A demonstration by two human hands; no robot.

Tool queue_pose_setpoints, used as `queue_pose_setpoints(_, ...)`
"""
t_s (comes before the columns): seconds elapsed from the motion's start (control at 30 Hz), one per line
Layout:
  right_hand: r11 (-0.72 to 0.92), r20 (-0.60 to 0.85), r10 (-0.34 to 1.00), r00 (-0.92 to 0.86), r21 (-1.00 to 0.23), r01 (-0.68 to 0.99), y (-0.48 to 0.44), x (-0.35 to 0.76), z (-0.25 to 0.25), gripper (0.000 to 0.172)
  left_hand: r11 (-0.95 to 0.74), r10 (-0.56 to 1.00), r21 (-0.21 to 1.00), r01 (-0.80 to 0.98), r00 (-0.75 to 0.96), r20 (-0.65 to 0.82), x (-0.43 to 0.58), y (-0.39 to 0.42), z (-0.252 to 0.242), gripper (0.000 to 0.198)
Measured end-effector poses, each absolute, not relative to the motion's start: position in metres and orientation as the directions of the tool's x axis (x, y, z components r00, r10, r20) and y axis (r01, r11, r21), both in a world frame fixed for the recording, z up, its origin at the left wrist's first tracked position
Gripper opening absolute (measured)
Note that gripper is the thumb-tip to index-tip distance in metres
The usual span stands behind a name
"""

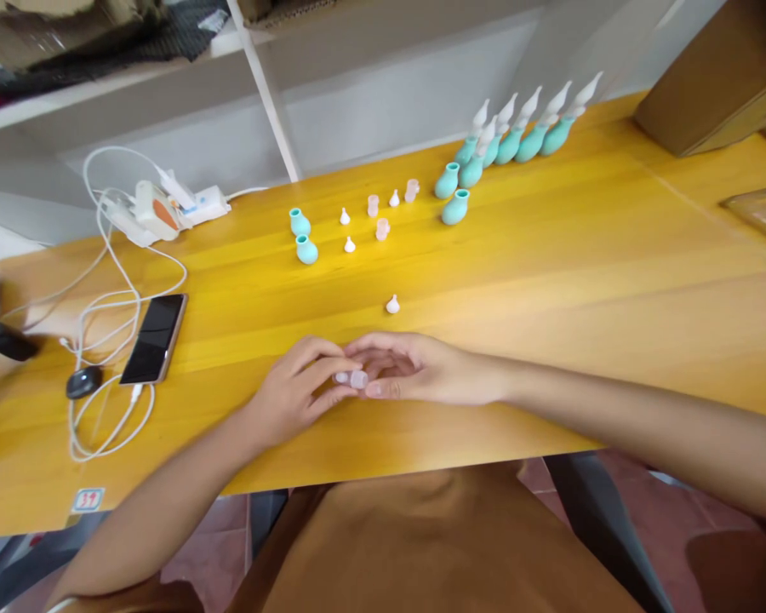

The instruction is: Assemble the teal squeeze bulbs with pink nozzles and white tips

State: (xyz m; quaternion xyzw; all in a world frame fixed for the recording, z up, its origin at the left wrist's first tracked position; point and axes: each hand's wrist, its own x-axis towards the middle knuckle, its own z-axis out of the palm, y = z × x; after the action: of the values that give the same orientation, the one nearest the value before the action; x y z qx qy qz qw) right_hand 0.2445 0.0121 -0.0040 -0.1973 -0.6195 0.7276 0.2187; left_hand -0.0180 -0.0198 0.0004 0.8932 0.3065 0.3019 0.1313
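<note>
Near the table's front edge, my left hand [303, 383] pinches a small translucent pinkish plastic piece [357, 379] between thumb and fingers. My right hand [414, 366] meets it from the right, its fingers curved and apart from its thumb; the thumb tip lies at the piece's end, and whether it presses on it I cannot tell. Just beyond the hands a small white pointed cap [392, 305] stands on the table. Farther back are two more white caps, one of them this cap [349, 245], and several pinkish translucent pieces, such as this piece [383, 229].
Teal open-necked bulbs [306, 250] stand in two groups. Behind the right group are several teal bulbs with white pointed tops [529, 140]. A phone [156, 339], white cables and a power strip [204, 204] lie left. A cardboard box [708, 81] stands back right.
</note>
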Motion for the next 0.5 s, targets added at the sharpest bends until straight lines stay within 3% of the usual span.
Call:
queue_pose_setpoints(0.07,0.171,0.054,0.611,-0.79,-0.983,0.065,0.026,0.253,0.002,0.033,-0.745,0.665,0.448,0.494,0.603,0.441,-0.019,-0.019,0.001,0.02)
queue_pose_setpoints(0.17,0.58,0.277,0.714,-0.643,-0.749,0.322,0.048,0.268,0.001,0.02,-0.693,0.717,0.496,0.523,0.569,0.402,-0.019,-0.017,-0.001,0.018)
queue_pose_setpoints(0.27,0.663,0.359,0.736,-0.574,-0.557,0.501,0.064,0.28,-0.013,0.031,-0.626,0.773,0.554,0.548,0.531,0.349,-0.019,-0.014,-0.005,0.02)
queue_pose_setpoints(0.4,0.677,0.262,0.72,-0.642,-0.466,0.569,0.068,0.289,-0.029,0.042,-0.562,0.819,0.617,0.551,0.474,0.323,-0.02,-0.011,-0.006,0.025)
queue_pose_setpoints(0.5,0.715,0.232,0.681,-0.694,-0.418,0.561,0.067,0.289,-0.034,0.036,-0.557,0.821,0.648,0.52,0.459,0.338,-0.02,-0.011,-0.002,0.02)
